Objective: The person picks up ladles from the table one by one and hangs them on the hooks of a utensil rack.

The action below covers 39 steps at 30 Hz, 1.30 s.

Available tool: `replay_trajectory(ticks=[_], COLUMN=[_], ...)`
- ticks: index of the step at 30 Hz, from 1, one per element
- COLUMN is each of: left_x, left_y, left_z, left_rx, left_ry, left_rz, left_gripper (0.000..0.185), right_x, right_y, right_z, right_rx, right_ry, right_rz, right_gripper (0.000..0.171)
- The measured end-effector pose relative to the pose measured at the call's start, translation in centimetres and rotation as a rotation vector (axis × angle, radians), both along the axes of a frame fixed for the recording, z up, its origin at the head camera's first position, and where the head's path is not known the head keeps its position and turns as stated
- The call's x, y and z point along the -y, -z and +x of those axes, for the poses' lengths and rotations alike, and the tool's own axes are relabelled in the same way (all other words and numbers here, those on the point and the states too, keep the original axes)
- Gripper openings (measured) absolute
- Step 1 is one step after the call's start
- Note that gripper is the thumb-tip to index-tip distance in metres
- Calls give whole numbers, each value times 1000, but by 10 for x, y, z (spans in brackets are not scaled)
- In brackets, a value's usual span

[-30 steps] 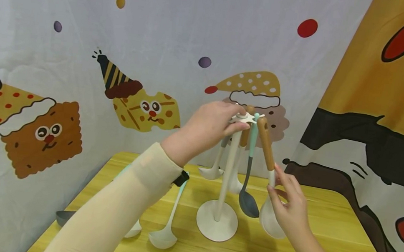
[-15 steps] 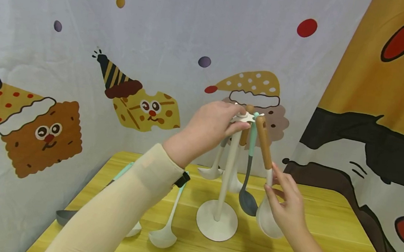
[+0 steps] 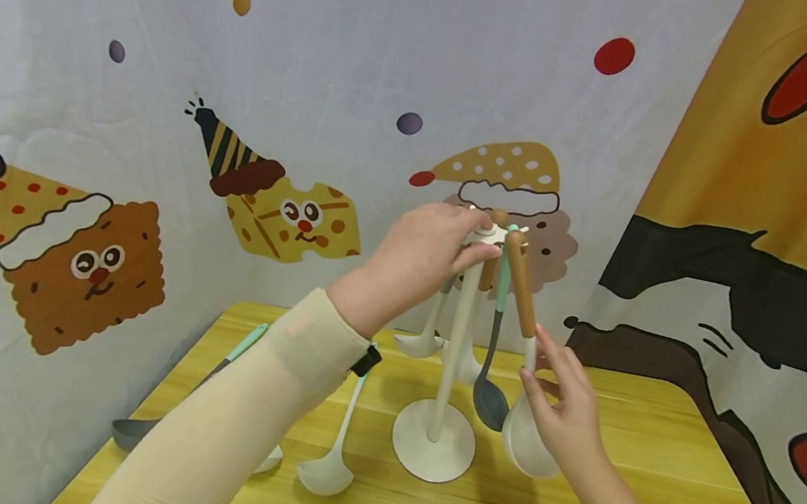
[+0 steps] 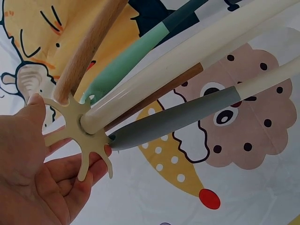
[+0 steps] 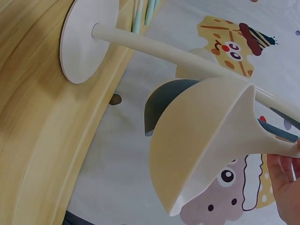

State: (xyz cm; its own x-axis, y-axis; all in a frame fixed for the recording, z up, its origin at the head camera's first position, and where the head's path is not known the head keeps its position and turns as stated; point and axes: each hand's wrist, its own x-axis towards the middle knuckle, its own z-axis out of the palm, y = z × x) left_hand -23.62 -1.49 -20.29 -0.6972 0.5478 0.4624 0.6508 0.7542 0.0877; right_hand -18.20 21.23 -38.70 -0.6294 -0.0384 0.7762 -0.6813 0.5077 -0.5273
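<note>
Two loose utensils lie at the left on the yellow table [image 3: 651, 451]: a grey spoon [image 3: 128, 432] near the edge and a cream ladle [image 3: 328, 465] beside it.

Moving right, the left hand [image 3: 422, 250] grips the star-shaped hook crown [image 4: 77, 133] at the top of the rack post [image 3: 453, 351], thumb and fingers curled around its prongs. The round base [image 3: 432, 451] stands flat on the table. A dark grey spoon [image 3: 490, 397] and other utensils hang from the crown.

Further right, the right hand [image 3: 566, 406] pinches the white neck of the wood-handled ladle [image 3: 529, 444], just above its bowl. The ladle's wooden end sits at the crown; its bowl hangs clear of the table.

Handling: the ladle appears light and rigid, with a smooth plastic bowl that may slip; the neck or wooden handle looks the secure place to hold. The rack looks top-heavy and needs steadying at the crown.

Change from one second ago: the ladle has swung leftward, its bowl closer to the post and the dark grey spoon. The left hand's hold is unchanged.
</note>
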Motion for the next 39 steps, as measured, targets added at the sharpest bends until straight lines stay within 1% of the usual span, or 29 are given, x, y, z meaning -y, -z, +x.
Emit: replay_trajectory(ticks=[7,17,24,29,33,39], left_x=[-1,0,0,0,0,-1], left_y=[0,0,1,1,2,2], left_z=[1,1,0,0,0,0], left_rx=[-1,0,-3,-9,-10,-12], left_ry=[-7,-6,-12,-13,-10,-5], left_rz=[4,17,18,11,11,10], left_gripper=[44,44,44,45,44,44], right_x=[7,27,44,52,56,60], right_y=[1,1,4,8,11,13], right_z=[2,10,11,7,3,-4], right_rx=[21,148,165,160,160,198], right_ry=[-24,-53,-70,-51,-37,24], right_rz=[-13,-53,-86,-106,-104,-85], right_gripper=[76,72,73,70,72,71])
